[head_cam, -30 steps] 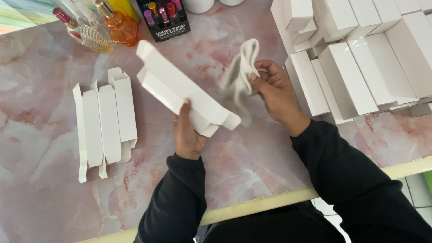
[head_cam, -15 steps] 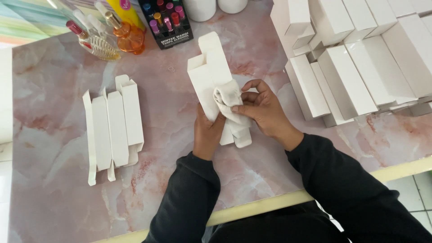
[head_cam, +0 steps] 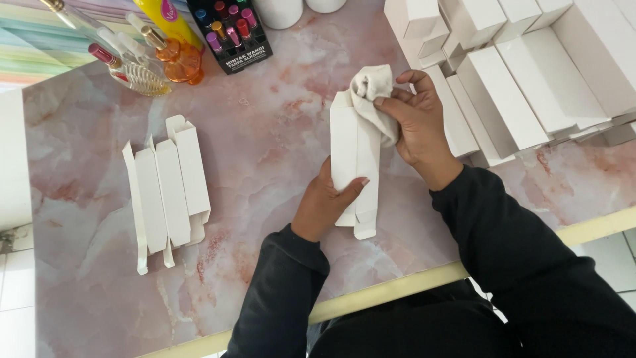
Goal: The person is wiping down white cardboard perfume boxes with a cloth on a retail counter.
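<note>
My left hand [head_cam: 326, 202] grips the lower part of a tall white cardboard box [head_cam: 353, 158], which is held upright-lengthwise above the pink marble table [head_cam: 265, 132]. My right hand [head_cam: 417, 119] pinches a crumpled whitish cloth [head_cam: 375, 96] against the box's upper end. The cloth bunches over the top opening and hangs down the box's right side. Both arms wear dark sleeves.
A flat unfolded white box blank [head_cam: 167, 189] lies at the left. Many assembled white boxes [head_cam: 530, 73] are stacked at the back right. Small perfume bottles [head_cam: 142, 66], a dark box of coloured vials [head_cam: 228, 33] and a yellow bottle [head_cam: 162, 16] stand at the back left. The table's front edge [head_cam: 397, 285] is yellowish.
The box has swung from a slanted position to lengthwise in front of me. My right hand has brought the cloth from beside the box onto its upper end.
</note>
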